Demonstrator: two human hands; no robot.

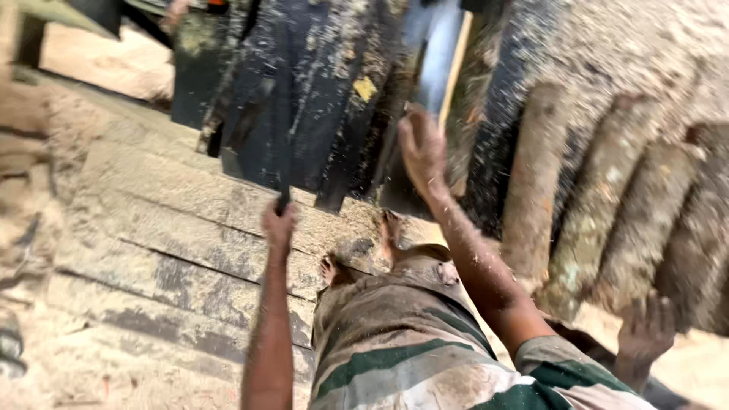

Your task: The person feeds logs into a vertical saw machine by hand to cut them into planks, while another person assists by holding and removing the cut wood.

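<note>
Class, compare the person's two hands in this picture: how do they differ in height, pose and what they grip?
The left hand is lower and closer to the camera, closed in a fist around a thin dark handle. The right hand reaches higher and farther, fingers curled against the dark, sawdust-covered machine; whether it grips anything cannot be told. The left arm rises straight, the right slants inward. Both hands are bare, dusty and raised.

The person is wearing a short-sleeved shirt [410, 357] striped in dark green, grey and off-white, dusted with sawdust. Both forearms are showing bare below the sleeves. Sawdust specks are clinging to the right forearm [478, 266]. Both feet [364, 250] are showing bare.
</note>
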